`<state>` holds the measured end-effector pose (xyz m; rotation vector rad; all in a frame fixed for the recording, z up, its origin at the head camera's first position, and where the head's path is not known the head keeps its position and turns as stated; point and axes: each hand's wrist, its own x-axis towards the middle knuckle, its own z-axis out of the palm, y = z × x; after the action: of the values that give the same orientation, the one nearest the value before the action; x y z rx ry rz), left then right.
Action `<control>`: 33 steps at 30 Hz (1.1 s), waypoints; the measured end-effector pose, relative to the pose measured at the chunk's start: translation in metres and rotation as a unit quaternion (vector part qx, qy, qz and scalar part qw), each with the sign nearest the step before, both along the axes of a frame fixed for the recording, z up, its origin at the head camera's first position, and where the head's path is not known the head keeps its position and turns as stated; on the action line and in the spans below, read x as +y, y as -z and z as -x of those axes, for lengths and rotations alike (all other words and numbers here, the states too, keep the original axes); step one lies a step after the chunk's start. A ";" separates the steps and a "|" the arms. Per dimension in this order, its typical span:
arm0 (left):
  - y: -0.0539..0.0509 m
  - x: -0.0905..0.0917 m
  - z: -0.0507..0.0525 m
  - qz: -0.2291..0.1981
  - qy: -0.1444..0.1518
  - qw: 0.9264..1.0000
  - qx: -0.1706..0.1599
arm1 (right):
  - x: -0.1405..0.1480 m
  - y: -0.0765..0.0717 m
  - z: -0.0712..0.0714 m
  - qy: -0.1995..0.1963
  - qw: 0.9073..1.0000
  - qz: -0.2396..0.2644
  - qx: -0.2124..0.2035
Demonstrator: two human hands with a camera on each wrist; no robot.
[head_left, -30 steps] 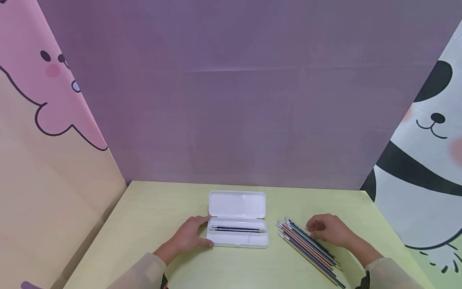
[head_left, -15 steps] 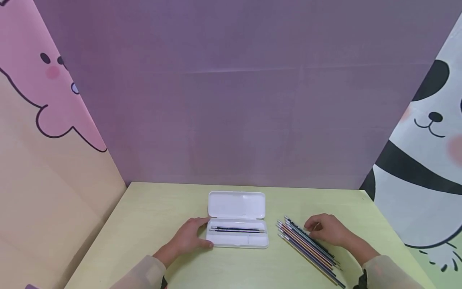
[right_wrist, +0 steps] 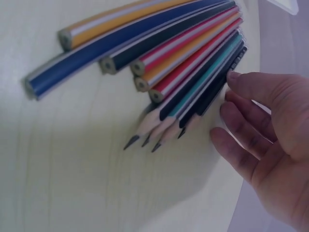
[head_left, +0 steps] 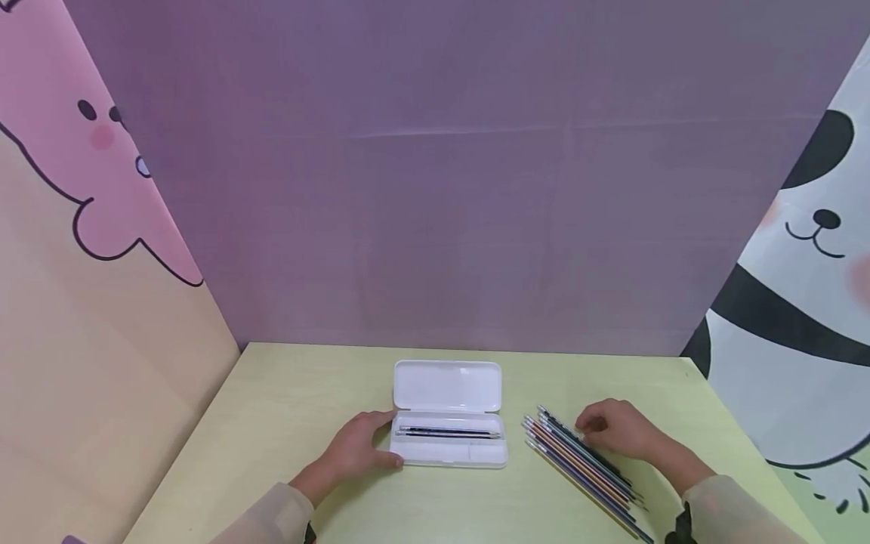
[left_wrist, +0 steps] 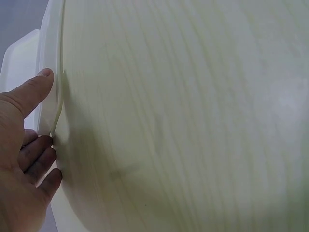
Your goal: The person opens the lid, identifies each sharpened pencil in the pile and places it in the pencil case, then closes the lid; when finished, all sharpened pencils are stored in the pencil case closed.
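An opened white pencil case (head_left: 448, 455) lies on the table, its lid (head_left: 447, 385) tipped back and dark pencils (head_left: 447, 433) in its rear compartment. My left hand (head_left: 355, 446) holds the case's left end, thumb at the front corner and forefinger at the back; in the left wrist view the thumb (left_wrist: 36, 89) presses the white rim. Several striped pencils (head_left: 578, 468) lie fanned to the right of the case. Beside them is my right hand (head_left: 621, 431), fingers loosely bent; in the right wrist view its thumb (right_wrist: 251, 84) touches the outermost black pencil (right_wrist: 212, 99).
The pale wooden table (head_left: 292, 378) ends at a purple backdrop (head_left: 442, 227). A pink cartoon panel (head_left: 102, 174) stands at the left and a panda panel (head_left: 809, 302) at the right. Both forearms come in from the front edge.
My right thumb and fingers have shifted slightly at the outer pencil. My left hand, the case and the pencils look unmoved, apart from a small shift of the whole view.
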<state>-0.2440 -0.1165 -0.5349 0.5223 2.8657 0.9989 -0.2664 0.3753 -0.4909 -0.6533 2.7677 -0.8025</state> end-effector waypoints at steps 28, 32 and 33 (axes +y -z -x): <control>-0.002 0.000 -0.001 -0.003 0.000 1.000 -0.001 | -0.002 0.004 0.003 -0.002 0.999 -0.038 0.024; -0.002 0.000 -0.001 -0.002 0.000 1.000 -0.001 | -0.006 0.003 0.003 -0.004 0.998 -0.057 0.034; -0.001 0.000 -0.001 -0.002 0.000 1.000 -0.001 | -0.006 0.003 0.002 -0.004 0.998 -0.061 0.034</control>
<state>-0.2433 -0.1162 -0.5336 0.5214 2.8624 1.0035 -0.2687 0.3689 -0.4935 -0.6799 2.8457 -0.6141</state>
